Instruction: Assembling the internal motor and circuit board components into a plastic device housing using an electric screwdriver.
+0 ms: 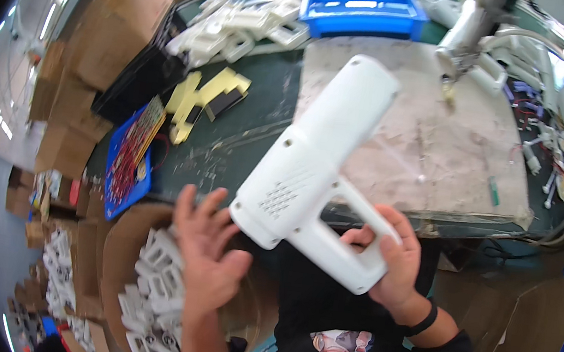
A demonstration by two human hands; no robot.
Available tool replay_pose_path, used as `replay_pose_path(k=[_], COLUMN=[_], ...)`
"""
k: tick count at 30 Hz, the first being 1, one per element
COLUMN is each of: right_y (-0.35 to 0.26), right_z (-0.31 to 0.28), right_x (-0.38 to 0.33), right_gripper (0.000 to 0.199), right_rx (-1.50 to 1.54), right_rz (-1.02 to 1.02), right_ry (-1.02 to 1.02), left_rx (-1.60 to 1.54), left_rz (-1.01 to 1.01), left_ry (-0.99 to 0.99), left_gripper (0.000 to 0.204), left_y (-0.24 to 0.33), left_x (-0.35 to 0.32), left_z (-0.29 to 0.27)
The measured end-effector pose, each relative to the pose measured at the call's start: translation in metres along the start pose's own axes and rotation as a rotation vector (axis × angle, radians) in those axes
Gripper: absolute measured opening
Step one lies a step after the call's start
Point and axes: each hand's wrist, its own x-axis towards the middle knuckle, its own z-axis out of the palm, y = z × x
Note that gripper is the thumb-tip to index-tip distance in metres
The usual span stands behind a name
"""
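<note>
Housing point(304, 172), one (white), in right grip point(399, 262)

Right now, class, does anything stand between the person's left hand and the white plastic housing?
Nothing visible does. The left hand, fingers spread, is right beside the vented end of the white plastic housing; whether the fingertips touch it is unclear. The right hand grips the handle at the far side.

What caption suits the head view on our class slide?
Right hand gripping a white plastic gun-shaped housing by its looped handle, left hand spread open beside it.
</note>
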Motion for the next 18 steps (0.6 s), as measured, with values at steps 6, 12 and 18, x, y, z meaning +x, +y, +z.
replay_pose_path(k=[6,12,18], right_y=[0.006,0.011,-0.017], right_z=[0.004,-0.003,-0.010], right_x=[-0.001,-0.002,0.000], right_gripper=[0.039,0.044,0.026], right_rx=[-0.090,-0.131,-0.994], right_rz=[-0.081,-0.187,-0.281], right_ry=[0.061,0.060,0.117], left_rx=[-0.470,-0.413,-0.210], left_rz=[-0.148,-0.064,0.119], left_ry=[-0.046,0.029,0.017], left_gripper=[0.092,0.100,0.102], left_y=[-0.061,-0.046,-0.051], left_x=[0.008,0.006,0.029], left_z=[0.082,0.119,0.084])
